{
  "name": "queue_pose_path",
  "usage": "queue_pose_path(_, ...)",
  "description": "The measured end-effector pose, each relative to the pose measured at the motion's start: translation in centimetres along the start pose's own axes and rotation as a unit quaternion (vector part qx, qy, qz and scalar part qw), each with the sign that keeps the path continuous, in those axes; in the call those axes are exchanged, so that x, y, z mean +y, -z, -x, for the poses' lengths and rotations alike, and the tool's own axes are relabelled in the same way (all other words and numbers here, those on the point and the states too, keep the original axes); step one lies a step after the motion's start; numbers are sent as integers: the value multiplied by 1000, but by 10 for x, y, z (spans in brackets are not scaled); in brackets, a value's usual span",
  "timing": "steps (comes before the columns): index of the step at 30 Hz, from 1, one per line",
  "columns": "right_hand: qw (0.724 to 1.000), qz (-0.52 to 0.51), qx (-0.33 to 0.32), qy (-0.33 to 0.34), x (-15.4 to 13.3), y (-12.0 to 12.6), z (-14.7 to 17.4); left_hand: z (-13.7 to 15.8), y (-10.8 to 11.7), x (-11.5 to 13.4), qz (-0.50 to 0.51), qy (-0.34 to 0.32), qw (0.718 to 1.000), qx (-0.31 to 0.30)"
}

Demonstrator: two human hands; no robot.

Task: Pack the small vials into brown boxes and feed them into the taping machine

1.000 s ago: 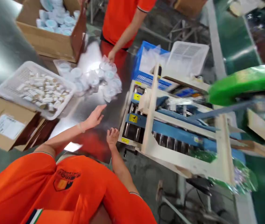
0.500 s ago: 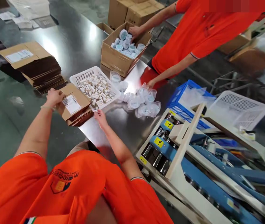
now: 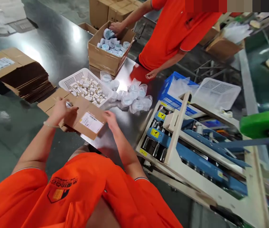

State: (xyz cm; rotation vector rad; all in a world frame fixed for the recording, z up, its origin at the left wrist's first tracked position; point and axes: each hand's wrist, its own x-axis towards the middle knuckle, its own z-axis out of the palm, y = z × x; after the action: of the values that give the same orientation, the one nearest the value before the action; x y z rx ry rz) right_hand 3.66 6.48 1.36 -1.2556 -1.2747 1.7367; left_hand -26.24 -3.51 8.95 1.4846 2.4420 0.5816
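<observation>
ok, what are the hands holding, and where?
A cardboard carton, held between the left hand, on the part away from the label, and the right hand, at the labelled end's edge. Finger closure can't be told.

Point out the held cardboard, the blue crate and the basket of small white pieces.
Held cardboard (image 3: 80, 110): head view, upper surface near middle.
Blue crate (image 3: 164, 91): head view, outer side wall.
Basket (image 3: 74, 77): head view, inner perforated wall.

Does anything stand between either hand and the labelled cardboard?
Nothing visible does: the left hand is on the labelled cardboard and the right hand is at its edge. The white basket sits beyond it, not between.
</observation>
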Motion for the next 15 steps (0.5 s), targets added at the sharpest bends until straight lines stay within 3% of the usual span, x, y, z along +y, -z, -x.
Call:
queue_pose_path(2,994,49,36,86,-7,64,26,20,-13,45,16,-124,989,83)
queue_pose_path(3,989,75,47,119,-7,91,40,29,-22,68,22,-198,977,81)
queue_pose_path(4,983,101,55,141,-5,114,53,35,-33,88,25,-263,963,51)
queue_pose_path(6,976,141,66,152,6,144,74,42,-59,120,25,-331,940,-78)
queue_pose_path(9,970,183,91,132,31,161,86,41,-104,142,32,-293,906,-304)
queue_pose_path(11,959,233,85,139,44,166,87,36,-127,143,41,-254,885,-389)
queue_pose_path(13,933,315,58,165,50,170,91,28,-141,142,45,-230,888,-396)
queue_pose_path(15,896,402,32,187,51,170,100,20,-148,148,53,-215,911,-348)
